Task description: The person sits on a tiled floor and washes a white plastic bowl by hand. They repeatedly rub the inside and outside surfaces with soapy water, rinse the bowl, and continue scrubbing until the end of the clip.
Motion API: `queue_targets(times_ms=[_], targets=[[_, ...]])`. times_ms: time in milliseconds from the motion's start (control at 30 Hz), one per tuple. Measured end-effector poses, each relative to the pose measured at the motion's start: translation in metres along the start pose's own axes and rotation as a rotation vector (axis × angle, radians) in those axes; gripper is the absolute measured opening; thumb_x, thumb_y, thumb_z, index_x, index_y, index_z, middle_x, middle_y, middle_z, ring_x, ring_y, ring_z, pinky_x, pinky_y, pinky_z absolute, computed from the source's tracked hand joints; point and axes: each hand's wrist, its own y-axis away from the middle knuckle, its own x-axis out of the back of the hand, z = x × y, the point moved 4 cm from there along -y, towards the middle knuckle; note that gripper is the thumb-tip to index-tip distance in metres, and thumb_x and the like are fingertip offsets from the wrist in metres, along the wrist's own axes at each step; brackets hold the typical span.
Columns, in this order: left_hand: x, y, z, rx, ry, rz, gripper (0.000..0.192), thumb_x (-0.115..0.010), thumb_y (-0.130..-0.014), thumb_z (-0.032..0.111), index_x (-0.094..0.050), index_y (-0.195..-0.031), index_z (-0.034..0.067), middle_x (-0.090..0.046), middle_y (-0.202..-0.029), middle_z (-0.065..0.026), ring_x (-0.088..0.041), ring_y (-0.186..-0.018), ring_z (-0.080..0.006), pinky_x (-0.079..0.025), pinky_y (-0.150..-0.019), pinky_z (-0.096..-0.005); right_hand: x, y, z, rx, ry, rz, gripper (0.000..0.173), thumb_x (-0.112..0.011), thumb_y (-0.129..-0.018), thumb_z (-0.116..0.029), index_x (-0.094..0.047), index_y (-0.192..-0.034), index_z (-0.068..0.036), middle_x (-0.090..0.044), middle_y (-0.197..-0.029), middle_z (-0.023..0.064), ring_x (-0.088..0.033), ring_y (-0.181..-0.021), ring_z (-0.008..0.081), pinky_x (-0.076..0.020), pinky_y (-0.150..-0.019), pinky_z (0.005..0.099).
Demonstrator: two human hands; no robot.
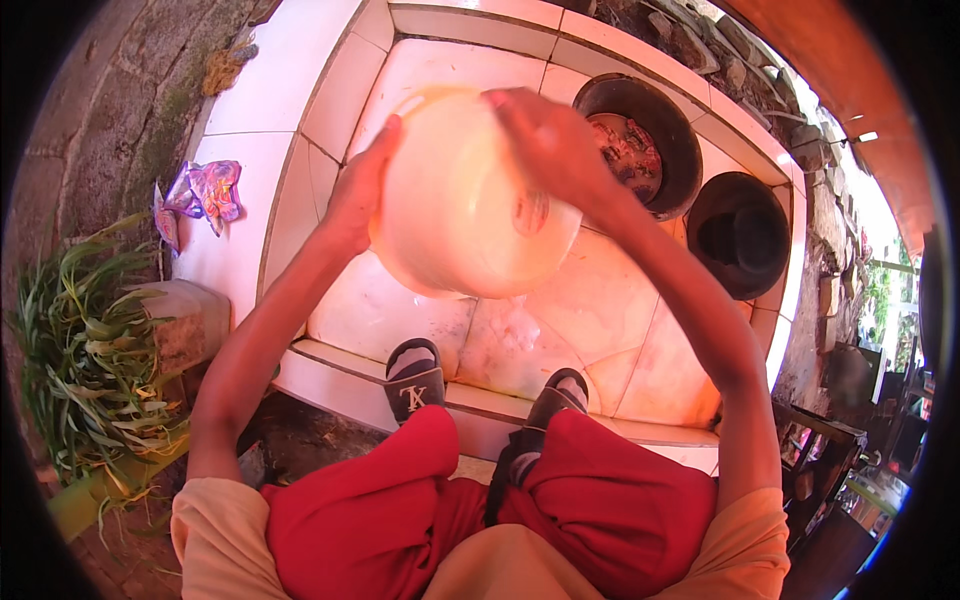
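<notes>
A pale plastic bucket [457, 202] is tilted above the white tiled basin floor, with its rounded side and a faint round mark towards me. My left hand [367, 187] grips it at its left side. At the upper right, my right hand [544, 142] holds it near the edge, fingers partly hidden. The inside of the bucket is out of sight. Right of it stands a dark basin [679, 142] with cloudy liquid and reddish, patterned cloth-like material in it. Another dark, round container [772, 232] stands beside that one; its inside is too dark to tell.
Crumpled purple packets [206, 191] lie on the tiled ledge [251, 90] at left. Below them are a worn plastic container [195, 322] and a heap of long green leaves [105, 345]. My sandalled feet rest at the basin's near edge. A stone wall [675, 34] runs behind.
</notes>
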Motion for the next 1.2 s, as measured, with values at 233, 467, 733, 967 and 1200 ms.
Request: queue_targets(times_ms=[233, 467, 733, 967, 1200], targets=[[-0.005, 0.001, -0.012, -0.072, -0.195, 0.036, 0.056, -0.052, -0.099, 0.055, -0.069, -0.100, 0.002, -0.066, -0.091, -0.0023, -0.059, -0.083, -0.0083, -0.048, -0.076, -0.0256, -0.052, 0.057, -0.039, 0.728, 0.170, -0.026, 0.044, -0.062, -0.090, -0.035, -0.063, -0.121, -0.003, -0.061, -0.128, 0.0179, -0.058, -0.118, 0.0346, -0.0437, -0.104, 0.0448], [-0.014, 0.011, -0.002, -0.080, -0.496, -0.049, 0.064, -0.049, -0.099, 0.059, -0.069, -0.106, -0.002, -0.067, -0.099, -0.0040, -0.060, -0.091, -0.0086, -0.048, -0.083, -0.0270, -0.032, 0.023, 0.026, -0.485, -0.373, -0.084, 0.059, -0.061, -0.093, -0.037, -0.051, -0.137, 0.001, -0.053, -0.137, 0.0260, -0.050, -0.129, 0.0378, -0.0382, -0.111, 0.0436], [-0.018, 0.012, -0.006, -0.103, -0.442, 0.074, 0.067, -0.050, -0.095, 0.066, -0.068, -0.085, 0.002, -0.060, -0.078, 0.0007, -0.053, -0.072, -0.0064, -0.045, -0.067, -0.0250, -0.036, 0.059, -0.025, 0.200, -0.480, -0.135, 0.064, -0.062, -0.092, -0.024, -0.036, -0.146, -0.001, -0.041, -0.147, 0.0244, -0.039, -0.138, 0.0405, -0.0298, -0.116, 0.0460], [-0.010, 0.010, -0.003, -0.105, -0.416, 0.082, 0.068, -0.049, -0.094, 0.069, -0.067, -0.083, 0.004, -0.058, -0.075, 0.0013, -0.052, -0.071, -0.0061, -0.044, -0.066, -0.0250, -0.025, 0.053, -0.015, 0.181, -0.115, -0.121, 0.060, -0.057, -0.096, -0.024, -0.037, -0.149, -0.007, -0.038, -0.153, 0.0181, -0.034, -0.143, 0.0345, -0.0233, -0.119, 0.0486], [-0.016, 0.013, -0.005, -0.122, -0.358, 0.057, 0.071, -0.049, -0.093, 0.071, -0.067, -0.084, 0.003, -0.060, -0.078, 0.0001, -0.053, -0.072, -0.0065, -0.045, -0.067, -0.0247, -0.045, 0.074, -0.033, 0.596, 0.187, -0.143, 0.059, -0.062, -0.091, -0.033, -0.048, -0.140, -0.004, -0.044, -0.148, 0.0198, -0.041, -0.137, 0.0325, -0.0294, -0.116, 0.0503]])
